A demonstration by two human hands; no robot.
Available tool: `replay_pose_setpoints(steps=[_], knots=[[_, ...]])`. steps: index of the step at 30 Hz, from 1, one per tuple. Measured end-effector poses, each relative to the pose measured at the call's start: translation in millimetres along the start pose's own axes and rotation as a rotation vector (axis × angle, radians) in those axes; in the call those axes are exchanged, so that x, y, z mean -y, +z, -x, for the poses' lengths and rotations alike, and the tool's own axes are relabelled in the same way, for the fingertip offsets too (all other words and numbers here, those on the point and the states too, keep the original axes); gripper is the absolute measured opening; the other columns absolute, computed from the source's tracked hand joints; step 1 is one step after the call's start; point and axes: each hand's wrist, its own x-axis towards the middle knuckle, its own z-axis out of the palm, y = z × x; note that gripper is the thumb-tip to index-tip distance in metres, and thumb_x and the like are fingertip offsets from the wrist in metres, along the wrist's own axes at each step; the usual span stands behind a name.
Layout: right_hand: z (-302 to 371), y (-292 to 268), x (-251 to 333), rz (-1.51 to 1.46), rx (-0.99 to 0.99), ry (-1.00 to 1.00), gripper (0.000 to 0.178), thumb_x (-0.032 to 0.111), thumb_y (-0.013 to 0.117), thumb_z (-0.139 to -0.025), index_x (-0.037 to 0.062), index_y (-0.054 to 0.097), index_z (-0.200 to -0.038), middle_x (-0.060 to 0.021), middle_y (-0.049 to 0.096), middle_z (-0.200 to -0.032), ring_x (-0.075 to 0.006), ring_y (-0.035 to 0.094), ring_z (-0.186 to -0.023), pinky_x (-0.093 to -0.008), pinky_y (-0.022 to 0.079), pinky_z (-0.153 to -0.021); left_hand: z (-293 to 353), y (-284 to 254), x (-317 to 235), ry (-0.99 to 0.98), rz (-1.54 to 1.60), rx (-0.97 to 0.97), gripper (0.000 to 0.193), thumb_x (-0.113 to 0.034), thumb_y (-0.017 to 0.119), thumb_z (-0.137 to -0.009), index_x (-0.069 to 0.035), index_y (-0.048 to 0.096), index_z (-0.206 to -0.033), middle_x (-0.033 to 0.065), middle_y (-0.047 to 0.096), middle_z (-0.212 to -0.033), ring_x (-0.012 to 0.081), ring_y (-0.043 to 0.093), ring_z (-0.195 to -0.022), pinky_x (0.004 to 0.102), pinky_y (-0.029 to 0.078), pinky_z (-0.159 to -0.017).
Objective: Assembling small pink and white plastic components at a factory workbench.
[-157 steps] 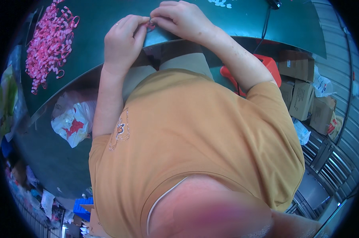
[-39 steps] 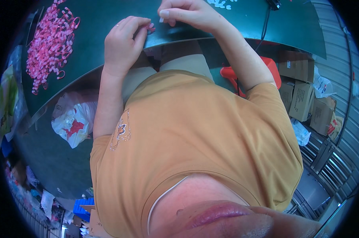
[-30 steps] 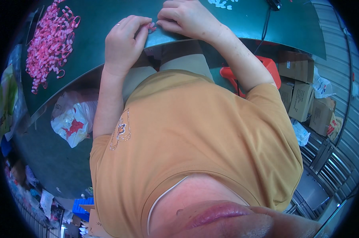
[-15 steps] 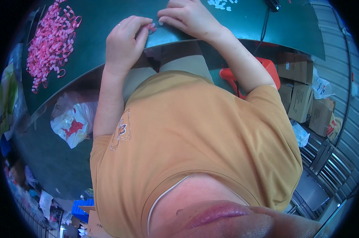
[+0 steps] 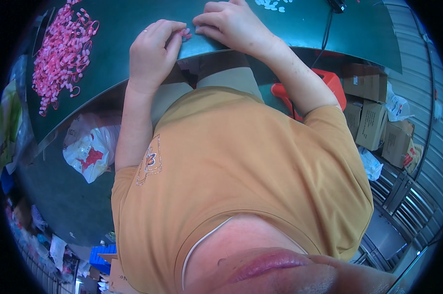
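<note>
Pink clips [image 5: 186,33]: one seems pinched between both hands, left hand [image 5: 153,49] and right hand [image 5: 231,27] closed on it. A big pile [image 5: 62,54] lies left of them on the worktop [image 5: 300,29], few white pieces [image 5: 273,4] beyond.

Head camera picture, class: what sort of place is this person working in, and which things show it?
Probably a small assembly or packing workshop. A heap of pink plastic loop pieces lies on a dark green worktable, stacked brown cardboard boxes stand alongside, and both hands work a small pink piece at the table's edge.

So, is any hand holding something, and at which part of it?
The left hand pinches a small pink piece by its end, between the fingertips. The right hand meets it there; its own hold cannot be told.
</note>
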Motion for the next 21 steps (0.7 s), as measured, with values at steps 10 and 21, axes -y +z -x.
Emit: replay_pose_setpoints(steps=[10, 21], knots=[[-1.2, 12.9, -2.4, -0.231, -0.098, -0.013, 0.018, 0.032, 0.072, -0.104, 0.0220, 0.084, -0.113, 0.0026, 0.074, -0.101, -0.0211, 0.072, -0.098, -0.0452, 0.046, -0.102, 1.6, -3.2, -1.1, -0.025, -0.033, 0.058, 0.011, -0.004, 0.074, -0.097, -0.007, 0.076, -0.108, 0.0078, 0.080, -0.105, 0.0290, 0.077, -0.099, 0.0395, 0.061, -0.087], [0.6, 17.3, 4.8, -0.068, -0.098, -0.109, 0.016, 0.032, 0.072, -0.105, 0.0220, 0.083, -0.111, 0.0042, 0.075, -0.101, -0.0189, 0.071, -0.097, -0.0442, 0.046, -0.105, 1.4, 2.3, 2.0, 0.039, -0.032, -0.030, 0.008, -0.007, 0.076, -0.093, -0.009, 0.076, -0.101, 0.0065, 0.077, -0.096, 0.0298, 0.075, -0.090, 0.0406, 0.060, -0.080]])
